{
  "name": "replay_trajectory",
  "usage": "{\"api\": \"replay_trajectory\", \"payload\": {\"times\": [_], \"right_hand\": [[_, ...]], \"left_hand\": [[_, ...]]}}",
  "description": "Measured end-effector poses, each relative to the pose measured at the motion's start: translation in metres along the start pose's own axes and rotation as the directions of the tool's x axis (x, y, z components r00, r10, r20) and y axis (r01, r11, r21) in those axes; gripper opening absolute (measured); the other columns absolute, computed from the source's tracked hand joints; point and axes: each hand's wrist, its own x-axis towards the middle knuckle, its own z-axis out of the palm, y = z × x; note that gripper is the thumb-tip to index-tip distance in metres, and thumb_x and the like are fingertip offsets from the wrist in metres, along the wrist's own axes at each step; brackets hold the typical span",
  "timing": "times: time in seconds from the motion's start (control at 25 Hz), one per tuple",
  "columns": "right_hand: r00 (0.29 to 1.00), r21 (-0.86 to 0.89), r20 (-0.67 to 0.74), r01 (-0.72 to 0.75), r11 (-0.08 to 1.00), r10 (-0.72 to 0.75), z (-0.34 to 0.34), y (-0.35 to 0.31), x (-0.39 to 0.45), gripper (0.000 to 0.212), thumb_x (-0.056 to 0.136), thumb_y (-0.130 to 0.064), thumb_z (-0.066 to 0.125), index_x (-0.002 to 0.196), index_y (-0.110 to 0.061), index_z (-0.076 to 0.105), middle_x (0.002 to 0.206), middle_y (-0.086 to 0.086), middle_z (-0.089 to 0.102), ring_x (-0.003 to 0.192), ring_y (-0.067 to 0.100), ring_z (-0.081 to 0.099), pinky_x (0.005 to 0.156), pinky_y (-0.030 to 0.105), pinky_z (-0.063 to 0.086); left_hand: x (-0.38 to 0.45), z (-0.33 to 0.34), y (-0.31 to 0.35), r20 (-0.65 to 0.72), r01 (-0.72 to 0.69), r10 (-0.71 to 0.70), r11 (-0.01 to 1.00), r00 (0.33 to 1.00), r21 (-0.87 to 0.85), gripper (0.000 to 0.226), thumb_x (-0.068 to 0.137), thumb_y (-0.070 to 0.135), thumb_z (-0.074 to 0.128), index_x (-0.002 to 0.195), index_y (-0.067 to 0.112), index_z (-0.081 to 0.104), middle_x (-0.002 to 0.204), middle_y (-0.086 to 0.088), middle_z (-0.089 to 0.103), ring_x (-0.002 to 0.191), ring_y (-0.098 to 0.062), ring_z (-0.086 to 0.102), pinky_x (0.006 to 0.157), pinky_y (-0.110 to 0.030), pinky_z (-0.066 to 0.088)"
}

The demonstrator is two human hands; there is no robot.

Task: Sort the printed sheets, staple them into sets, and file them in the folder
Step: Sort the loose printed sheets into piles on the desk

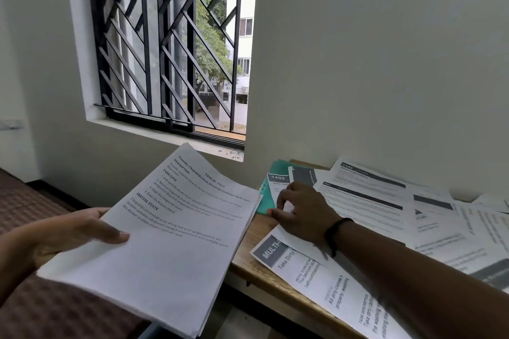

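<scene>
My left hand (pixel 82 231) grips a stack of printed sheets (pixel 165 239) by its left edge, thumb on top, holding it in the air left of the table. My right hand (pixel 303 209) reaches over the wooden table (pixel 256 264), fingers curled down on a white sheet (pixel 286 206) beside the green folder (pixel 268 198). Whether it pinches that sheet I cannot tell. Several more printed sheets (pixel 385 201) with dark header bars lie spread across the table to the right. A sheet headed "MULTI" (pixel 316 278) lies under my right forearm near the front edge. No stapler is in view.
A barred window (pixel 165 44) is set in the white wall straight ahead. A brown patterned surface (pixel 33 228) lies low on the left beside the table. The white wall stands right behind the table.
</scene>
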Motion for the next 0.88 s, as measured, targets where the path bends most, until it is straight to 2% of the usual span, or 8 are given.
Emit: {"api": "replay_trajectory", "payload": {"times": [0.04,0.12,0.2,0.28,0.44,0.6,0.72,0.88], "right_hand": [[0.996,0.007,-0.014,-0.088,0.996,0.088,0.001,-0.001,0.004,0.05,0.076,-0.073,0.052,0.094,-0.027,0.061,0.111,-0.001,0.053,0.102,0.017,0.05,0.085,0.035,0.048],[0.97,0.073,0.017,-0.244,0.967,0.244,0.004,-0.004,0.012,0.059,0.071,-0.07,0.061,0.107,-0.023,0.055,0.115,0.002,0.051,0.103,0.018,0.054,0.087,0.034,0.049],[0.934,0.089,0.072,-0.356,0.93,0.35,0.006,-0.007,0.019,0.075,0.069,-0.065,0.065,0.125,-0.019,0.047,0.123,0.007,0.049,0.111,0.023,0.053,0.09,0.034,0.047],[0.911,0.08,0.088,-0.409,0.909,0.402,0.006,-0.008,0.024,0.07,0.073,-0.05,0.066,0.13,-0.015,0.045,0.128,0.01,0.052,0.114,0.026,0.054,0.089,0.031,0.046],[0.905,0.032,0.121,-0.414,0.91,0.407,-0.005,-0.011,0.029,0.027,0.081,-0.026,0.06,0.104,-0.012,0.063,0.111,0.01,0.066,0.097,0.024,0.062,0.069,0.024,0.04],[0.876,0.091,0.257,-0.443,0.892,0.409,-0.017,-0.014,0.03,0.034,0.075,-0.036,0.07,0.1,-0.015,0.06,0.095,0.002,0.063,0.077,0.015,0.057,0.058,0.022,0.047],[0.832,0.097,0.386,-0.466,0.88,0.398,-0.018,-0.014,0.034,0.049,0.068,-0.042,0.075,0.105,-0.014,0.06,0.095,0.002,0.058,0.077,0.012,0.053,0.06,0.023,0.046],[0.832,0.112,0.405,-0.457,0.883,0.379,-0.017,-0.013,0.033,0.035,0.067,-0.032,0.069,0.096,-0.016,0.058,0.094,0.004,0.056,0.082,0.016,0.052,0.058,0.024,0.04]], "left_hand": [[-0.004,-0.019,0.011,-0.08,-0.036,0.038,0.999,0.996,0.024,0.061,0.053,0.005,0.091,0.11,-0.001,0.068,0.11,-0.033,0.065,0.094,-0.05,0.066,0.08,-0.049,0.056],[-0.002,-0.027,0.023,-0.16,-0.023,0.023,1.0,0.987,0.001,0.066,0.047,0.008,0.095,0.108,0.0,0.069,0.109,-0.032,0.067,0.093,-0.049,0.067,0.079,-0.049,0.057],[0.004,-0.023,0.015,-0.127,0.002,-0.001,1.0,0.992,0.009,0.071,0.044,0.008,0.096,0.109,0.0,0.069,0.11,-0.033,0.066,0.094,-0.051,0.066,0.079,-0.049,0.056],[0.004,-0.021,0.018,-0.143,0.008,-0.008,1.0,0.99,-0.005,0.074,0.041,0.008,0.097,0.109,-0.001,0.069,0.11,-0.034,0.065,0.094,-0.052,0.065,0.079,-0.051,0.056],[0.008,-0.021,0.018,-0.169,-0.012,0.003,0.999,0.986,-0.05,0.072,0.036,0.005,0.097,0.103,0.001,0.072,0.108,-0.036,0.065,0.09,-0.053,0.066,0.076,-0.052,0.056],[0.008,-0.021,0.024,-0.181,-0.018,0.009,0.999,0.983,-0.045,0.069,0.036,0.005,0.098,0.101,0.01,0.073,0.11,-0.034,0.065,0.093,-0.055,0.064,0.079,-0.055,0.056],[0.003,-0.02,0.028,-0.205,-0.049,0.035,0.997,0.978,-0.063,0.064,0.031,0.006,0.098,0.091,0.014,0.076,0.11,-0.034,0.065,0.093,-0.055,0.064,0.078,-0.054,0.056],[0.0,-0.017,0.031,-0.2,-0.042,0.03,0.998,0.979,-0.056,0.079,0.027,0.007,0.098,0.102,0.006,0.072,0.109,-0.036,0.065,0.091,-0.056,0.064,0.075,-0.054,0.056]]}}
